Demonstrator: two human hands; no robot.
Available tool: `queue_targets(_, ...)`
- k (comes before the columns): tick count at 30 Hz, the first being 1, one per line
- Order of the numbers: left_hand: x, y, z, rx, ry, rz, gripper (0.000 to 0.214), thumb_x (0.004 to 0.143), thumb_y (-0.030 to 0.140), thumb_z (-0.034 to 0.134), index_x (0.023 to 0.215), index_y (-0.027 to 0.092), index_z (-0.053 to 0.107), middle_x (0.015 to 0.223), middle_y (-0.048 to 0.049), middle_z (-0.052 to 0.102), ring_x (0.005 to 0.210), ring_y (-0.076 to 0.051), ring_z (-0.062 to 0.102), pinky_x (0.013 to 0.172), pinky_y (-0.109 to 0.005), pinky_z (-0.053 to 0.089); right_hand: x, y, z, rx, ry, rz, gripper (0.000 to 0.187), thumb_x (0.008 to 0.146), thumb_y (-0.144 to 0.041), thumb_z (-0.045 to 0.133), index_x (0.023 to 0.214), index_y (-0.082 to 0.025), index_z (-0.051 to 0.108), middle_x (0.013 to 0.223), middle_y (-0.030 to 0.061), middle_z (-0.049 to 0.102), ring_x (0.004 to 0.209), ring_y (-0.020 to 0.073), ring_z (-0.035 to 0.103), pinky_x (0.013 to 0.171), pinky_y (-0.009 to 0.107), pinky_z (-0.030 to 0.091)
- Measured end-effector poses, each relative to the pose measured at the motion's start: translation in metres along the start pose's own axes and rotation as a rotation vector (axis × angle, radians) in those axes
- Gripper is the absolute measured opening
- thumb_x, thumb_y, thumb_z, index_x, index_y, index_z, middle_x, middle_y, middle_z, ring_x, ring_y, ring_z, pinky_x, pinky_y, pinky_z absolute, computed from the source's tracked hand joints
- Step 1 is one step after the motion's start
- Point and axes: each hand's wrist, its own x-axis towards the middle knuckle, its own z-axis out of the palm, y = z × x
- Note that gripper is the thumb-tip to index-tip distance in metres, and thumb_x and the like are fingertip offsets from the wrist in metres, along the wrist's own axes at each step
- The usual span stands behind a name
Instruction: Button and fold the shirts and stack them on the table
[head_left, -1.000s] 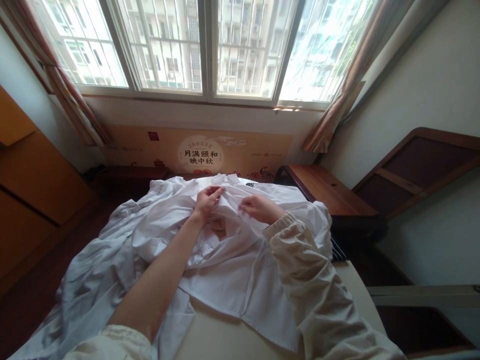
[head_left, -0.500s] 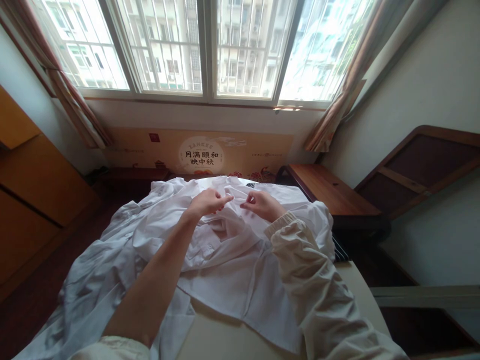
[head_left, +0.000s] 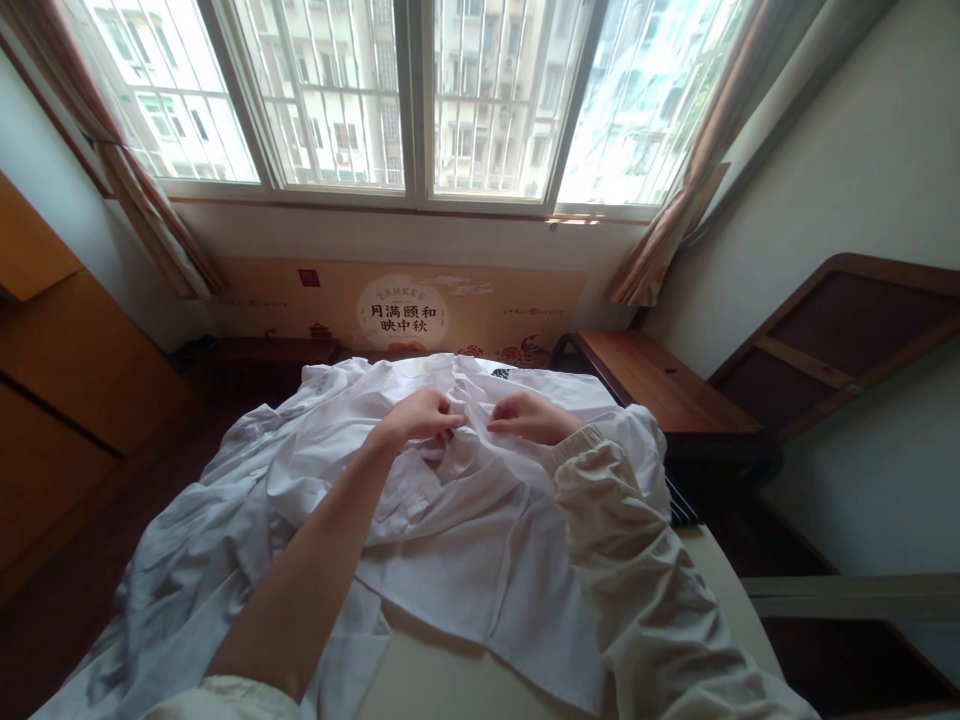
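Note:
A rumpled white shirt with buttons lies spread over a cream tabletop. Near its far end, my left hand pinches a fold of the shirt between thumb and fingers. Just to the right, my right hand is closed on another bit of the same cloth, which stretches between the two hands. A small gap separates my fingertips. More white fabric is bunched on the left and hangs over the table's side; whether it is the same garment I cannot tell.
A wooden side table stands at the back right. Beyond the cloth, a printed orange banner runs along the wall below the barred window. Wooden cabinets are on the left, and a brown framed panel leans on the right wall.
My right hand has shifted slightly right and down, and its fingers have closed on the cloth. My left hand has turned slightly downward, still pinching. The cloth between them is drawn up more.

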Motion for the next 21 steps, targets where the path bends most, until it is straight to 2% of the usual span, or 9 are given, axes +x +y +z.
queue_targets(3,0.001,0.000,-0.008,-0.024,0.073,0.064,0.044,0.078,0.059,0.078,0.061,0.019,0.072,0.057,-0.0049,0.071,0.047,-0.018,0.067,0.045,-0.024,0.045,-0.004,-0.004,-0.004,-0.014,-0.011,0.010,0.031,0.075,-0.047,0.081,0.076,-0.016,0.080,0.071,0.0057,0.071,0.065,0.0174,0.057,0.059,0.030,0.042)
queue_targets(7,0.003,0.001,-0.011,0.028,0.163,0.096,0.054,0.085,0.067,0.070,0.059,0.020,0.067,0.055,-0.0039,0.068,0.041,-0.015,0.063,0.045,-0.024,0.044,-0.004,-0.012,-0.002,0.069,0.018,0.066,0.036,0.074,-0.053,0.083,0.075,-0.017,0.077,0.069,0.0039,0.069,0.054,0.0137,0.053,0.050,0.028,0.040)
queue_targets(10,0.003,0.007,-0.008,-0.030,0.247,0.116,0.059,0.085,0.071,0.069,0.058,0.019,0.064,0.054,-0.0038,0.067,0.041,-0.014,0.061,0.047,-0.024,0.044,0.001,-0.019,0.007,0.166,0.102,0.077,0.042,0.072,-0.058,0.084,0.076,-0.017,0.075,0.069,0.0029,0.068,0.052,0.0131,0.054,0.047,0.026,0.040)
queue_targets(13,0.007,0.012,-0.003,-0.173,0.306,0.144,0.058,0.083,0.072,0.072,0.066,0.017,0.066,0.057,-0.0053,0.068,0.048,-0.016,0.065,0.050,-0.025,0.049,0.009,-0.024,0.018,0.217,0.266,0.069,0.048,0.072,-0.063,0.083,0.079,-0.016,0.075,0.069,0.0032,0.069,0.058,0.0145,0.057,0.052,0.026,0.043)
queue_targets(17,0.013,0.009,0.002,-0.381,0.253,0.101,0.055,0.075,0.069,0.082,0.081,0.016,0.071,0.076,-0.0083,0.075,0.066,-0.021,0.074,0.060,-0.029,0.058,0.019,-0.022,0.030,0.240,0.528,-0.008,0.049,0.074,-0.065,0.079,0.078,-0.017,0.074,0.079,0.0055,0.074,0.073,0.0190,0.064,0.067,0.029,0.049)
queue_targets(19,0.014,0.005,0.003,-0.450,0.178,0.061,0.053,0.072,0.064,0.086,0.087,0.016,0.074,0.086,-0.0095,0.077,0.074,-0.022,0.076,0.067,-0.032,0.061,0.022,-0.018,0.033,0.237,0.570,-0.008,0.047,0.075,-0.064,0.078,0.077,-0.017,0.074,0.080,0.0061,0.075,0.076,0.0207,0.065,0.070,0.030,0.049)
queue_targets(21,0.013,0.001,0.002,-0.479,0.079,0.051,0.049,0.071,0.058,0.090,0.093,0.016,0.077,0.093,-0.0106,0.078,0.081,-0.023,0.076,0.076,-0.034,0.062,0.022,-0.015,0.033,0.224,0.550,-0.002,0.045,0.077,-0.062,0.077,0.077,-0.017,0.074,0.080,0.0067,0.075,0.077,0.0213,0.066,0.071,0.031,0.048)
